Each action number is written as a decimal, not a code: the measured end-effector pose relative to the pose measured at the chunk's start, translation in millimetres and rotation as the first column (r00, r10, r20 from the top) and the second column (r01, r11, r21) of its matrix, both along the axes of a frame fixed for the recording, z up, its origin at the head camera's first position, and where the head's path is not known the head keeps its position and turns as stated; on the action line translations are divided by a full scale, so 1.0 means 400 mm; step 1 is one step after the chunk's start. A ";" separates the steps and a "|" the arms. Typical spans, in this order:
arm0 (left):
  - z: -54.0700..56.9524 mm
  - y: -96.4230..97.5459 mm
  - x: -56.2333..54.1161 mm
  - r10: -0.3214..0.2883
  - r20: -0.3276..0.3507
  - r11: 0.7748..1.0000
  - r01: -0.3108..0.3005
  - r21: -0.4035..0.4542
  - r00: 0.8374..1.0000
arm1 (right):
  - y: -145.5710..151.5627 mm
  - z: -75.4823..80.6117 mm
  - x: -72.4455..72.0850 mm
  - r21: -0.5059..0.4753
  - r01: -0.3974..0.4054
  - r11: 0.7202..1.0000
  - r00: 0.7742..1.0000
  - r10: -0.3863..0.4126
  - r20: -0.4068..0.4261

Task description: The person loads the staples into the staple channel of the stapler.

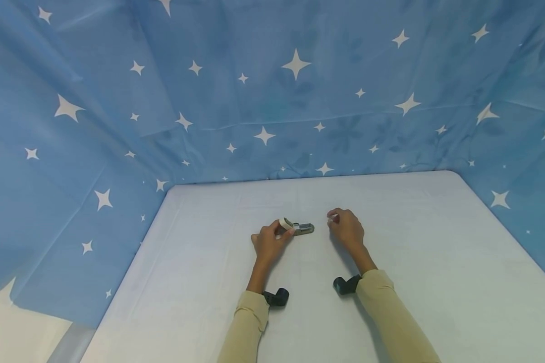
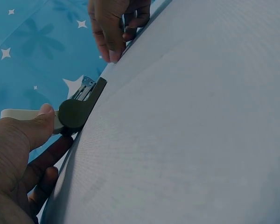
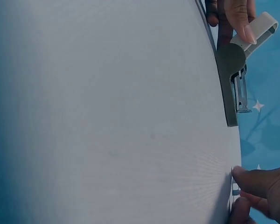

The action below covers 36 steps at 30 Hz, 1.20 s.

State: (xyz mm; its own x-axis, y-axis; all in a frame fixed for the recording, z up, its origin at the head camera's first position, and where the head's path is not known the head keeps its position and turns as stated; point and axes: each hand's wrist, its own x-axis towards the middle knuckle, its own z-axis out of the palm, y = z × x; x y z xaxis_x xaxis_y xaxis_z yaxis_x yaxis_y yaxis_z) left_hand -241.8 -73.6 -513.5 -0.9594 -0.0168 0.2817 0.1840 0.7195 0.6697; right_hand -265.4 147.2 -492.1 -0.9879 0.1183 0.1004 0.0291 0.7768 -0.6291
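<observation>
My left hand (image 1: 268, 244) holds an opened stapler (image 1: 305, 229) by its hinge end on the table. The stapler's white top cover (image 3: 263, 29) is swung back, with the thumb against it in both wrist views. Its dark green base (image 2: 94, 99) points toward the right hand, and the metal staple channel (image 3: 241, 91) lies exposed. To the right, apart from the stapler, my right hand (image 1: 347, 230) pinches a small pale, silvery piece (image 3: 235, 189) between thumb and fingers, close over the table. Fingers hide most of that piece, and I cannot tell its kind.
A white-covered table (image 1: 200, 282) spreads under both hands. Blue cloth (image 1: 236, 96) with white stars hangs behind it and along the sides. Each wrist wears a black camera, the left one (image 1: 279, 297) and the right one (image 1: 342, 285).
</observation>
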 end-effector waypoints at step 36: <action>-0.002 -0.006 -0.001 -0.015 -0.004 1.000 0.015 0.012 1.000 | 0.001 0.000 0.004 -0.252 0.033 0.967 0.999 -0.026 0.029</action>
State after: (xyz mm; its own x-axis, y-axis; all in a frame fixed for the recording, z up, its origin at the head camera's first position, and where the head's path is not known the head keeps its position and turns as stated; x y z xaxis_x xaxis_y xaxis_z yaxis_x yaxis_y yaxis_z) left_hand -242.3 -75.9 -514.4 -0.9584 -0.0059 0.2853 0.1972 0.7089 0.6772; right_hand -263.8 147.4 -492.1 -0.9854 0.1658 0.0392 0.0677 0.5920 -0.8031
